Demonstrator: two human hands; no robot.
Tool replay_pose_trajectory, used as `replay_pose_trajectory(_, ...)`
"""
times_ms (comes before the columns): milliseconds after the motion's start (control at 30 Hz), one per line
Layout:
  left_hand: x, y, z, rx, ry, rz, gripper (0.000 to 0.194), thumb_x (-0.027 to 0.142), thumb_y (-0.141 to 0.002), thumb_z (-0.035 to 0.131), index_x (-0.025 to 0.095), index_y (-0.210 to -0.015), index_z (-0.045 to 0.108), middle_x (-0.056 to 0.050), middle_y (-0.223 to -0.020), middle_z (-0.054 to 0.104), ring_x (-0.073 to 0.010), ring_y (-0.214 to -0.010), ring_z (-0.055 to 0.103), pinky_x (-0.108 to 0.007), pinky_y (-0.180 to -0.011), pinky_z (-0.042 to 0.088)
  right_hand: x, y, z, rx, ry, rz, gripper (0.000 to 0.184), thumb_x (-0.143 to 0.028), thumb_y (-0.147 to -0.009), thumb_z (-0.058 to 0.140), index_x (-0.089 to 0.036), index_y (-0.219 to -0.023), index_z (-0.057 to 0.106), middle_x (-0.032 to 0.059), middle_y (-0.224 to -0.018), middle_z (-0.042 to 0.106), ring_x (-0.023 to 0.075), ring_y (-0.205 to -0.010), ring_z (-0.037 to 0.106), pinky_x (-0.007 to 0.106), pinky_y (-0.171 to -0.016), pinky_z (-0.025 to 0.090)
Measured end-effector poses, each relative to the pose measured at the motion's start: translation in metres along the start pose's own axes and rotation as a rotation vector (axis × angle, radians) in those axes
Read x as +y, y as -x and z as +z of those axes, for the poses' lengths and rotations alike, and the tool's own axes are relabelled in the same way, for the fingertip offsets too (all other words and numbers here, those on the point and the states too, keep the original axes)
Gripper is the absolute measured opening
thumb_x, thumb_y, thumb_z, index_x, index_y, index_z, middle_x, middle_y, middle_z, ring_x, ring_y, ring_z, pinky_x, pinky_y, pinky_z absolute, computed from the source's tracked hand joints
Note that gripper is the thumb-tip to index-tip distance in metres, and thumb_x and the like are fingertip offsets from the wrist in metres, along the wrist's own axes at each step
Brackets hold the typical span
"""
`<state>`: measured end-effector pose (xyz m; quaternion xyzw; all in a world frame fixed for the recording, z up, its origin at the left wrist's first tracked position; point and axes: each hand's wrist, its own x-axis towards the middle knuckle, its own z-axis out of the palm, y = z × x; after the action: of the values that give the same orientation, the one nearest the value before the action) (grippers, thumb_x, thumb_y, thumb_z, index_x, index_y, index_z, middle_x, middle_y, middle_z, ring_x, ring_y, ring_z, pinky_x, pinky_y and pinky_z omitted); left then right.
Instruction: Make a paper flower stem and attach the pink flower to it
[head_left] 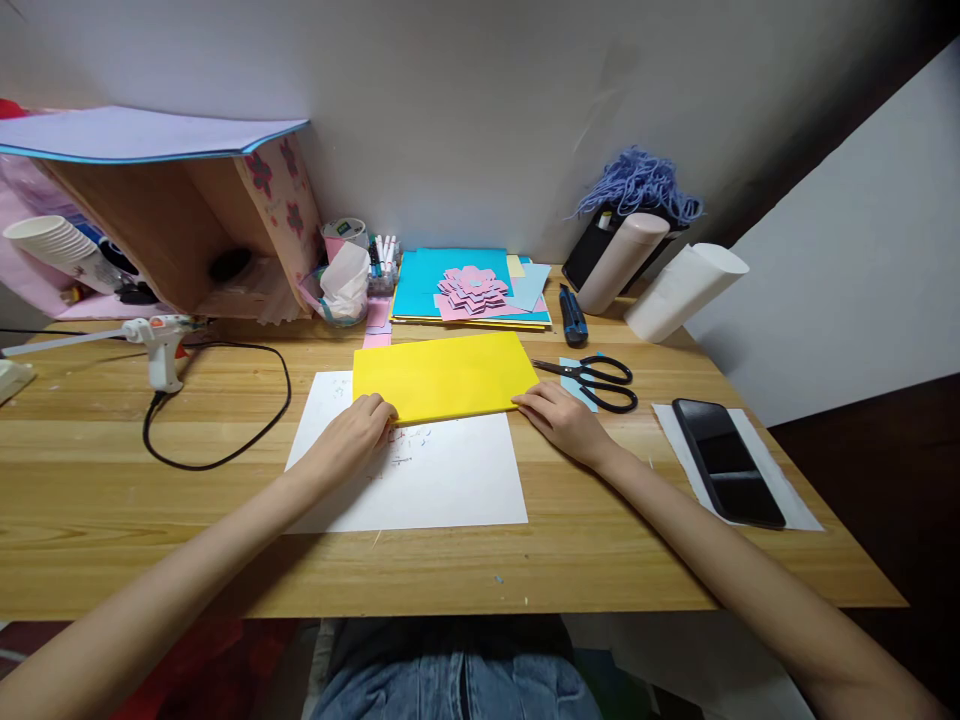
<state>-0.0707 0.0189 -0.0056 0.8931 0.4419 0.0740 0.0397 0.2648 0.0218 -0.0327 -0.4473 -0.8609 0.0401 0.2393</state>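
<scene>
A folded yellow paper sheet (444,376) lies on a white sheet (435,475) in the middle of the wooden desk (112,480). My left hand (354,432) rests at the yellow paper's near left corner, fingers curled down onto its edge. My right hand (559,417) presses the near right corner with its fingertips. Both hands pinch or hold the near edge of the yellow paper against the white sheet.
Black scissors (596,380) lie right of the yellow paper, a phone (726,460) further right. A blue utility knife (572,318), blue paper with pink cut-outs (471,288), and two white tubes (675,285) sit behind. A glue gun (159,345) and its cable are at left.
</scene>
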Motion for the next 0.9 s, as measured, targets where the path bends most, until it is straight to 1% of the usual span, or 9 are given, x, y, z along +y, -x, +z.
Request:
replay_pose_trajectory(67, -0.003, 0.000, 0.001, -0.010, -0.012, 0.018, 0.018, 0.012, -0.085, 0.034, 0.015, -0.087, 0.051, -0.008, -0.084, 0.052, -0.0197, -0.076, 0.047, -0.031, -0.063, 0.038, -0.001, -0.001, -0.001, -0.024, 0.018, 0.007, 0.022, -0.026, -0.091, 0.040, -0.022, -0.094, 0.061, 0.0092, -0.089, 0.061, 0.0225, -0.087, 0.056, 0.036, -0.076, 0.047)
replay_pose_trajectory(167, -0.006, 0.000, 0.001, -0.019, -0.010, 0.004, 0.015, 0.012, -0.085, 0.036, 0.017, -0.087, 0.051, -0.007, -0.085, 0.051, -0.0193, -0.075, 0.047, -0.030, -0.062, 0.038, -0.002, -0.001, -0.002, -0.045, 0.008, 0.028, 0.022, -0.026, -0.091, 0.039, -0.023, -0.091, 0.061, 0.0089, -0.090, 0.061, 0.0225, -0.088, 0.056, 0.037, -0.076, 0.046)
replay_pose_trajectory(333, -0.005, -0.002, -0.001, -0.032, 0.005, -0.026, 0.011, 0.015, -0.085, 0.038, 0.018, -0.085, 0.049, -0.006, -0.083, 0.052, -0.0196, -0.075, 0.048, -0.030, -0.061, 0.036, -0.003, -0.002, -0.003, -0.055, -0.067, 0.038, 0.018, -0.022, -0.090, 0.040, -0.021, -0.088, 0.058, 0.0084, -0.088, 0.062, 0.0224, -0.087, 0.056, 0.036, -0.077, 0.045)
replay_pose_trajectory(433, -0.005, -0.003, -0.003, -0.032, 0.036, -0.050, 0.008, 0.015, -0.082, 0.040, 0.019, -0.084, 0.047, -0.005, -0.080, 0.053, -0.0192, -0.071, 0.048, -0.029, -0.057, 0.034, -0.001, -0.003, -0.005, -0.051, -0.124, 0.052, 0.012, -0.021, -0.089, 0.044, -0.021, -0.087, 0.056, 0.0077, -0.086, 0.062, 0.0220, -0.084, 0.056, 0.035, -0.075, 0.045)
replay_pose_trajectory(533, -0.005, -0.002, -0.006, -0.028, 0.076, -0.090, 0.008, 0.014, -0.081, 0.041, 0.020, -0.083, 0.046, -0.004, -0.079, 0.053, -0.0181, -0.069, 0.048, -0.028, -0.055, 0.033, 0.000, -0.005, -0.006, -0.048, -0.184, 0.072, 0.009, -0.021, -0.087, 0.047, -0.020, -0.086, 0.056, 0.0069, -0.083, 0.062, 0.0214, -0.082, 0.057, 0.034, -0.073, 0.045)
replay_pose_trajectory(633, -0.005, -0.001, -0.007, -0.007, 0.111, -0.134, 0.009, 0.014, -0.081, 0.041, 0.020, -0.081, 0.048, -0.003, -0.078, 0.055, -0.0174, -0.069, 0.050, -0.026, -0.055, 0.033, 0.000, -0.008, -0.008, -0.036, -0.238, 0.086, 0.010, -0.022, -0.086, 0.049, -0.021, -0.086, 0.059, 0.0069, -0.085, 0.062, 0.0213, -0.082, 0.058, 0.035, -0.074, 0.046)
replay_pose_trajectory(733, -0.005, 0.001, -0.008, 0.038, 0.154, -0.143, 0.010, 0.017, -0.081, 0.044, 0.020, -0.080, 0.053, -0.003, -0.079, 0.058, -0.0171, -0.070, 0.053, -0.026, -0.057, 0.034, 0.000, -0.010, -0.009, -0.032, -0.285, 0.110, 0.011, -0.024, -0.085, 0.052, -0.022, -0.086, 0.062, 0.0069, -0.086, 0.063, 0.0213, -0.083, 0.058, 0.035, -0.074, 0.046)
replay_pose_trajectory(900, -0.005, 0.002, -0.007, 0.085, 0.209, -0.159, 0.012, 0.019, -0.081, 0.048, 0.019, -0.079, 0.060, -0.004, -0.081, 0.059, -0.0166, -0.071, 0.055, -0.026, -0.059, 0.038, -0.002, -0.013, -0.012, -0.029, -0.330, 0.158, 0.008, -0.025, -0.082, 0.056, -0.021, -0.081, 0.063, 0.0059, -0.083, 0.063, 0.0198, -0.078, 0.059, 0.033, -0.069, 0.046)
